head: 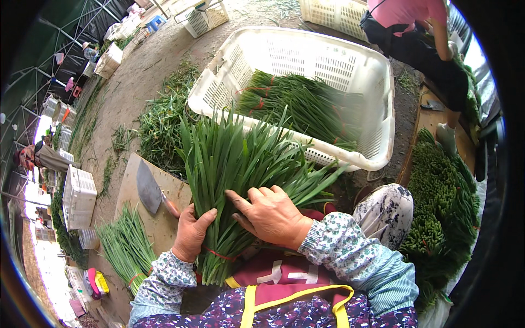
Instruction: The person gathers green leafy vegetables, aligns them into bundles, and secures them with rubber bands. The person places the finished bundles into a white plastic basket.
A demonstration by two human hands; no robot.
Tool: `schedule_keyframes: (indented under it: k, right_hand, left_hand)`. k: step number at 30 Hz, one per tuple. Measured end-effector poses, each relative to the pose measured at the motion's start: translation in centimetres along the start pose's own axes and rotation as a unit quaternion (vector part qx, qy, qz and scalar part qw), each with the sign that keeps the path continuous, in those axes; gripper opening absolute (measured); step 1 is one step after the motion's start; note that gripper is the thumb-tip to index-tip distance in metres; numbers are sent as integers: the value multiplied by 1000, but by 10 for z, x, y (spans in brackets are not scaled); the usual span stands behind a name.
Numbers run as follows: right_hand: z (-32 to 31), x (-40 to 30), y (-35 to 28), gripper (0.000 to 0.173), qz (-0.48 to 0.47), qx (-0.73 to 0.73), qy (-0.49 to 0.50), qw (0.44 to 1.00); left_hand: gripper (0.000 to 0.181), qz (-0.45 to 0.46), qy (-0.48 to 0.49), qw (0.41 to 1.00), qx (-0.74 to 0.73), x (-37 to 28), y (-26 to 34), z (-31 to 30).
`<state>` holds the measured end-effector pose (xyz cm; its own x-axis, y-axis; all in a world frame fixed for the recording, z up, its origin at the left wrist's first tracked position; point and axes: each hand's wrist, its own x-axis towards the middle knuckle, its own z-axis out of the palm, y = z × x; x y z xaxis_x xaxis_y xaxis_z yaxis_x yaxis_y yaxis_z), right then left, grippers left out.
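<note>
A large bunch of flat green leaves, like garlic chives (242, 164), stands over my lap, with a red band round its lower part. My left hand (195, 231) grips its left side, thumb in front. My right hand (266, 215) lies against the leaves with its fingers spread; whether it pinches any is unclear. Left of the bunch, a broad-bladed knife with a wooden handle (151, 188) rests on a wooden board (127, 184). Another banded green bunch (127, 246) lies at the board's near edge. Beyond my hands, banded bunches (295, 106) lie inside a white plastic crate (287, 37).
Loose leaves (164, 127) are heaped left of the crate. At right, stacked green bunches (439, 209) lie beside a co-worker in a pink top (410, 12). A second blade (432, 105) rests on a board there. More white crates (80, 197) stand at far left, near other people.
</note>
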<state>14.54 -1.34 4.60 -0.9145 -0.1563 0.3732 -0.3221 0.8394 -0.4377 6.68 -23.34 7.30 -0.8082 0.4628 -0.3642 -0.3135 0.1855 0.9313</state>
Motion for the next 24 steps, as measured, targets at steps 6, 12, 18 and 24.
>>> schedule_keyframes:
  k: [6,12,18,24]
  right_hand:
    - [4,-12,-2,40,39,0,16,999]
    - [13,3,7,18,-6,6,69,998]
    - [18,20,11,36,105,111,111,982]
    - [25,31,14,39,157,97,91,979]
  left_hand:
    - [36,3,1,1000,-22,4,-1,1]
    - [35,-5,-5,1000,-26,6,-5,-1]
    - [36,-7,-5,1000,-25,6,-4,1]
    - [36,-6,3,1000,-13,6,-8,0]
